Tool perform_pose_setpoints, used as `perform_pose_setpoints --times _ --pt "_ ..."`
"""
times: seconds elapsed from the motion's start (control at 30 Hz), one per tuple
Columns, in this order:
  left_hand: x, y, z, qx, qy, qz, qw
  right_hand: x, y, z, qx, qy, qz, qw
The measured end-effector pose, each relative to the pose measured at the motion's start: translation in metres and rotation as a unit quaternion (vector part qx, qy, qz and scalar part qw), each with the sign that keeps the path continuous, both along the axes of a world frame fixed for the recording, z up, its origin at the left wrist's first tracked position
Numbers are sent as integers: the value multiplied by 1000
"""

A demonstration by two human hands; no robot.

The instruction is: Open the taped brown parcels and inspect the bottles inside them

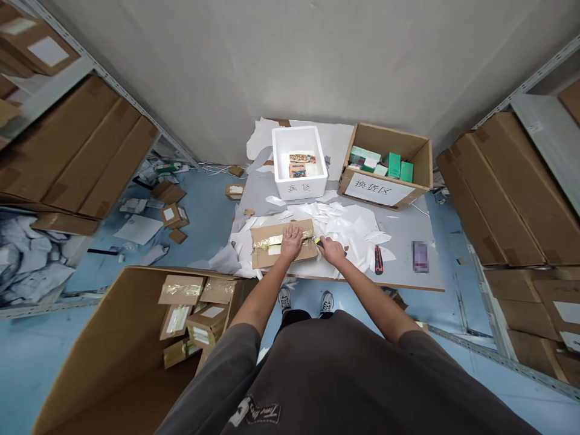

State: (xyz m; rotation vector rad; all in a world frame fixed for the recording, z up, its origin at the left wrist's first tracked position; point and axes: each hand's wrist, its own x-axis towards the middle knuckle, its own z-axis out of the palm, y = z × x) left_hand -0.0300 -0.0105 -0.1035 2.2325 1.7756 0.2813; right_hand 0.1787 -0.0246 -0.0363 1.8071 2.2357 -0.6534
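Note:
A taped cardboard box (266, 256) lies near the front of the table, with clear yellowish tape along its middle. My left hand (292, 243) lies on top of its right half, fingers stretched over the cardboard. At the box's right end, my right hand (332, 251) is closed around a yellow and black box cutter (319, 243). The cutter's tip is at the tape, too small to make out. A red and black box cutter (378, 260) lies to the right of my right hand. Torn white paper (357, 228) is spread around the box.
A white foam box (300, 188) with small packets and a cardboard carton (378, 190) with green boxes stand at the table's back. A large open carton (90, 362) at my left holds several taped boxes. Loaded shelves (544, 136) flank both sides. A blurred purple item (420, 257) lies at right.

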Motion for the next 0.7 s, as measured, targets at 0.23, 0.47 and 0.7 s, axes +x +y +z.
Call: perform_pose_setpoints --times 0.23,0.47,0.7 --pt "5 -1 2 -18 7 -4 1000 1 -13 -4 14 5 -73 997" --pt "12 -2 -1 -10 -31 -13 999 -23 -42 -19 41 28 -203 978" --pt "-24 5 2 -5 -44 73 996 128 -27 3 100 22 -336 936"
